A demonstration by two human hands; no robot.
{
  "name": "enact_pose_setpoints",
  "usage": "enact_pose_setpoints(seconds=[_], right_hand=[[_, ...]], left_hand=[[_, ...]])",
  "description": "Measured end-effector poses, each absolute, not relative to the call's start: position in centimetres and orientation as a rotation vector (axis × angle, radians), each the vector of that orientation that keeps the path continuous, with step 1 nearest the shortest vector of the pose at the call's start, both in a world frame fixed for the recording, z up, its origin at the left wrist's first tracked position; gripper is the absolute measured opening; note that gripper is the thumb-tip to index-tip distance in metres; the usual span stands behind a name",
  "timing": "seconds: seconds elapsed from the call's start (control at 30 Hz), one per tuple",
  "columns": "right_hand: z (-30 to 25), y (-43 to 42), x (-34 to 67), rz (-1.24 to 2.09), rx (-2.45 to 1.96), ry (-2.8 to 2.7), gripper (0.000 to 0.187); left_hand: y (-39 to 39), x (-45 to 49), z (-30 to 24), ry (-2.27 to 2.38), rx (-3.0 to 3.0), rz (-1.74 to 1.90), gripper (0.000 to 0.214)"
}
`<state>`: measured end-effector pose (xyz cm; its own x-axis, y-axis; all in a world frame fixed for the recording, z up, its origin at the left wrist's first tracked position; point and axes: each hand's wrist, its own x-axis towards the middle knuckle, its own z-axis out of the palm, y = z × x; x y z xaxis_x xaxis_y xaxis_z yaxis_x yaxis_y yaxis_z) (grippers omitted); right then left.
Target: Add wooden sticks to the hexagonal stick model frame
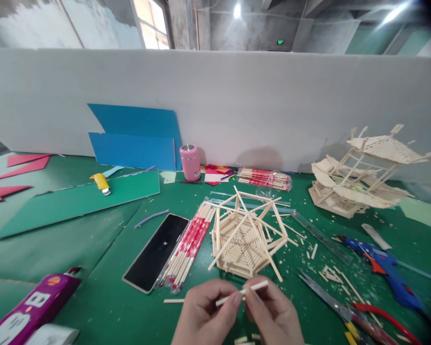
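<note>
My left hand [204,314] and my right hand [273,314] are low in the middle of the view, both pinching one short wooden stick [253,288] that lies between their fingertips, tilted up to the right. Just beyond the hands, on the green mat [104,297], stands a hexagonal frame built of wooden sticks [246,237]. Left of it lie a pack of red-wrapped sticks [188,247] and a black phone [156,251]. A loose stick [173,301] rests on the mat by my left hand.
Scissors with red handles [348,311], a blue glue gun [384,266] and a clear ruler [321,237] lie at the right. A finished stick pavilion [362,175] stands at back right. A pink cup [190,162], blue boards [136,139], yellow knife [101,183] and purple power strip [32,306] are at left.
</note>
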<state>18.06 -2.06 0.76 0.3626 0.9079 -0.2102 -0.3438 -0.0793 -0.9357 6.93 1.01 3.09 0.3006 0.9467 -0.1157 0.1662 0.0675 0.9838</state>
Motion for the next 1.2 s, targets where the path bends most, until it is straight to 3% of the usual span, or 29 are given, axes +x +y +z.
enact_pose_setpoints(seconds=[0.57,0.8,1.2], right_hand=[[0.2,-0.5,17.8,1.197,-1.166,-0.419,0.024],[0.2,-0.1,17.8,1.133,-1.249,-0.392,0.035],[1.1,0.2,17.3,1.128,-1.261,-0.366,0.038]], left_hand=[[1.7,7.6,2.0,1.12,1.133,0.978,0.014],[1.9,6.4,0.7,1.239,1.137,1.118,0.012],[3.4,5.8,0.5,1.119,1.143,1.077,0.04]])
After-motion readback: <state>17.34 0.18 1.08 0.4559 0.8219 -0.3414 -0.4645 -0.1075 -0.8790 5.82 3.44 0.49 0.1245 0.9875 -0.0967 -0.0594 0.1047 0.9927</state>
